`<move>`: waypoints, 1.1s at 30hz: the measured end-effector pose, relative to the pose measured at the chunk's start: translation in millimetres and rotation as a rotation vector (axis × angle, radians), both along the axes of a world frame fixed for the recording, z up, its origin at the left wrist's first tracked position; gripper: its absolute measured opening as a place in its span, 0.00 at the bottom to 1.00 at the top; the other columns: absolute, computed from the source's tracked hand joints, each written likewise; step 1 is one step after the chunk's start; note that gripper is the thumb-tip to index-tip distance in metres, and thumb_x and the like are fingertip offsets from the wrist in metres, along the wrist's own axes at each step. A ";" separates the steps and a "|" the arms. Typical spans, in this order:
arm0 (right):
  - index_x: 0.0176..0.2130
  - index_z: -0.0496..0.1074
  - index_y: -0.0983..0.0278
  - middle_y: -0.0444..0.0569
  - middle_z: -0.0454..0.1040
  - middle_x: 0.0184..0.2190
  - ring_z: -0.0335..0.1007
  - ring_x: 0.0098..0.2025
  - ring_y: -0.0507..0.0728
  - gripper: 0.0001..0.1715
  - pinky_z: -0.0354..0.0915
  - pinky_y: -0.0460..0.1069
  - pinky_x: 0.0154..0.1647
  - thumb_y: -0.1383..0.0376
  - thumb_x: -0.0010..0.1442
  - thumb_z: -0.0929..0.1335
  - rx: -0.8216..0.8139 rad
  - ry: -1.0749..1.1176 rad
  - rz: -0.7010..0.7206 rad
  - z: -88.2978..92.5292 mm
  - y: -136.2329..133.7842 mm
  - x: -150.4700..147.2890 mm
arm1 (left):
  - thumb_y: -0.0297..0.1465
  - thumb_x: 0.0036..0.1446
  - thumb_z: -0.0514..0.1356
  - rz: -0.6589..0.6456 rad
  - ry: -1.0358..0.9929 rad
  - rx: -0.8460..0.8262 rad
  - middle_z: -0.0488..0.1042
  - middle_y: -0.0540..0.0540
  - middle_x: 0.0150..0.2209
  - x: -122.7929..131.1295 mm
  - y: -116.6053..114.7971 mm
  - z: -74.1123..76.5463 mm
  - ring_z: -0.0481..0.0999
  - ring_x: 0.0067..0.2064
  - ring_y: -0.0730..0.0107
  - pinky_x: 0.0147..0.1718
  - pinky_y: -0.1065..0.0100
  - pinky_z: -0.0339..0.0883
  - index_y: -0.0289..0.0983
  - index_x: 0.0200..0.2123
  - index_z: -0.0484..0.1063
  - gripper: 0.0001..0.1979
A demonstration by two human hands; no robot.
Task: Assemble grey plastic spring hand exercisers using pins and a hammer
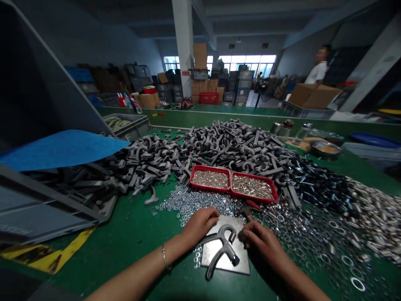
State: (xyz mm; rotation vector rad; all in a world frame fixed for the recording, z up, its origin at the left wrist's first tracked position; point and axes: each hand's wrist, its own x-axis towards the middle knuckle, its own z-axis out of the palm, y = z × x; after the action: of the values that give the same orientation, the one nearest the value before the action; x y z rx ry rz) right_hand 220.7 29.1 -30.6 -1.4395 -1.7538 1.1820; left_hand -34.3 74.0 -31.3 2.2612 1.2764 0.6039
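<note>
A square metal plate lies on the green table before me. On it rest grey curved parts, one with a hooked end, crossing or joined to each other. My left hand is closed at the plate's upper left edge, fingers curled; anything inside is hidden. By the right edge, my right hand is closed with thumb and fingers pressed together, and I cannot make out what they hold. A hammer is just beyond it, its handle passing behind that hand; whether I grip it is unclear.
Two joined red trays hold small metal pins. Behind them rises a heap of grey curved parts. Small washers, black screws, and metal rings and sleeves spread around. A grey crate stands left; a person is far right.
</note>
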 end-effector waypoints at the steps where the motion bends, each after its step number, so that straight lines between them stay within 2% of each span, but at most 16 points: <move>1: 0.33 0.70 0.62 0.43 0.73 0.26 0.71 0.28 0.55 0.16 0.68 0.49 0.31 0.56 0.66 0.62 0.008 -0.022 0.007 -1.9 -0.6 -3.4 | 0.28 0.65 0.55 -0.007 0.025 0.009 0.78 0.48 0.38 -6.5 -6.4 -5.2 0.75 0.41 0.67 0.43 0.67 0.65 0.38 0.41 0.72 0.06; 4: 0.32 0.71 0.62 0.44 0.74 0.27 0.70 0.30 0.55 0.17 0.66 0.49 0.32 0.56 0.66 0.62 0.063 -0.096 0.023 -1.9 5.8 -8.9 | 0.28 0.66 0.54 -0.061 0.117 0.042 0.77 0.46 0.38 -18.0 -14.2 -14.4 0.73 0.42 0.64 0.48 0.63 0.61 0.38 0.39 0.73 0.07; 6: 0.32 0.71 0.62 0.45 0.75 0.28 0.71 0.31 0.56 0.17 0.65 0.49 0.33 0.56 0.66 0.61 0.095 -0.149 0.040 -0.2 10.7 -10.1 | 0.27 0.67 0.54 -0.108 0.176 0.057 0.75 0.46 0.37 -22.8 -15.0 -14.4 0.71 0.42 0.63 0.49 0.62 0.60 0.38 0.37 0.73 0.08; 9: 0.31 0.71 0.62 0.45 0.75 0.28 0.71 0.32 0.56 0.17 0.65 0.49 0.34 0.58 0.66 0.60 0.134 -0.243 0.067 0.5 14.8 -10.9 | 0.25 0.67 0.52 -0.129 0.242 0.074 0.74 0.44 0.38 -29.5 -16.6 -6.4 0.69 0.43 0.60 0.50 0.60 0.60 0.37 0.37 0.73 0.10; 11: 0.31 0.70 0.62 0.46 0.75 0.28 0.71 0.32 0.57 0.15 0.65 0.49 0.34 0.59 0.66 0.61 0.161 -0.315 0.087 0.1 15.4 -12.7 | 0.23 0.66 0.51 -0.066 0.229 0.059 0.73 0.43 0.39 -32.6 -19.7 2.3 0.69 0.44 0.59 0.49 0.58 0.61 0.37 0.39 0.73 0.11; 13: 0.32 0.69 0.62 0.49 0.75 0.30 0.71 0.33 0.58 0.13 0.64 0.50 0.36 0.62 0.65 0.61 0.196 -0.392 0.108 0.2 15.0 -16.3 | 0.24 0.66 0.51 0.027 0.167 0.030 0.73 0.42 0.41 -31.6 -24.6 10.7 0.70 0.45 0.59 0.48 0.59 0.62 0.37 0.42 0.74 0.12; 15: 0.32 0.70 0.63 0.51 0.75 0.32 0.70 0.35 0.59 0.11 0.63 0.52 0.39 0.66 0.63 0.61 0.237 -0.462 0.140 1.4 14.1 -20.9 | 0.26 0.66 0.53 0.115 0.009 -0.053 0.75 0.44 0.41 -24.0 -31.0 15.7 0.72 0.45 0.62 0.46 0.63 0.64 0.37 0.42 0.74 0.10; 17: 0.31 0.70 0.62 0.52 0.75 0.32 0.71 0.36 0.60 0.10 0.63 0.53 0.41 0.70 0.61 0.62 0.268 -0.513 0.186 3.9 13.4 -23.1 | 0.27 0.64 0.55 0.149 -0.190 -0.173 0.77 0.46 0.38 -10.3 -37.5 15.3 0.74 0.41 0.65 0.42 0.66 0.66 0.38 0.40 0.74 0.08; 19: 0.34 0.71 0.62 0.53 0.76 0.35 0.72 0.39 0.61 0.08 0.65 0.53 0.43 0.69 0.61 0.63 0.280 -0.537 0.221 6.8 12.9 -19.3 | 0.27 0.61 0.59 0.172 -0.338 -0.236 0.77 0.49 0.35 5.8 -42.5 10.0 0.75 0.40 0.66 0.42 0.66 0.65 0.38 0.35 0.75 0.05; 22: 0.46 0.70 0.64 0.60 0.75 0.46 0.71 0.48 0.66 0.13 0.66 0.57 0.47 0.62 0.64 0.63 0.335 -0.625 0.137 8.4 11.4 -0.7 | 0.26 0.58 0.62 0.210 -0.322 -0.161 0.76 0.49 0.34 23.2 -45.6 -1.1 0.74 0.42 0.64 0.47 0.63 0.61 0.38 0.29 0.74 0.05; 23: 0.46 0.69 0.64 0.62 0.74 0.47 0.70 0.48 0.68 0.14 0.66 0.58 0.46 0.60 0.63 0.64 0.361 -0.695 0.083 7.3 10.6 7.2 | 0.25 0.57 0.63 0.221 -0.299 -0.141 0.76 0.49 0.34 25.8 -45.7 -3.9 0.73 0.42 0.64 0.48 0.62 0.60 0.37 0.28 0.74 0.06; 25: 0.39 0.69 0.63 0.61 0.75 0.40 0.70 0.43 0.69 0.11 0.67 0.59 0.41 0.57 0.61 0.66 0.376 -0.841 -0.004 2.4 9.0 21.6 | 0.25 0.57 0.63 0.215 -0.266 -0.130 0.75 0.49 0.34 26.6 -45.2 -6.9 0.72 0.42 0.64 0.48 0.61 0.60 0.37 0.28 0.73 0.06; 27: 0.32 0.67 0.60 0.57 0.74 0.32 0.70 0.37 0.67 0.09 0.66 0.57 0.36 0.58 0.60 0.66 0.344 -0.909 -0.028 -4.5 8.3 30.7 | 0.25 0.58 0.63 0.190 -0.236 -0.129 0.75 0.49 0.35 24.0 -44.6 -6.9 0.72 0.43 0.64 0.49 0.61 0.60 0.37 0.29 0.73 0.05; 30: 0.30 0.65 0.60 0.54 0.73 0.31 0.69 0.36 0.64 0.11 0.65 0.56 0.37 0.57 0.62 0.64 0.341 -0.843 -0.053 -9.1 8.2 33.9 | 0.25 0.60 0.62 0.144 -0.158 -0.092 0.75 0.49 0.35 20.5 -43.6 -5.9 0.72 0.43 0.64 0.47 0.61 0.61 0.37 0.30 0.72 0.06; 33: 0.37 0.64 0.61 0.53 0.73 0.34 0.71 0.36 0.62 0.13 0.67 0.54 0.38 0.55 0.65 0.61 0.306 -0.603 -0.063 1.4 2.3 31.2 | 0.26 0.63 0.60 0.028 0.022 0.083 0.75 0.48 0.35 21.1 -42.2 -6.8 0.72 0.41 0.63 0.44 0.61 0.62 0.36 0.31 0.72 0.06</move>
State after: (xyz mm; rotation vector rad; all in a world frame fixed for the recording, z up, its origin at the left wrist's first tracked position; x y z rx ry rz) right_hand 251.9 31.4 -29.2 -1.7493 -2.1401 0.4277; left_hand -13.2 31.8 -38.1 2.3267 1.3179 0.6548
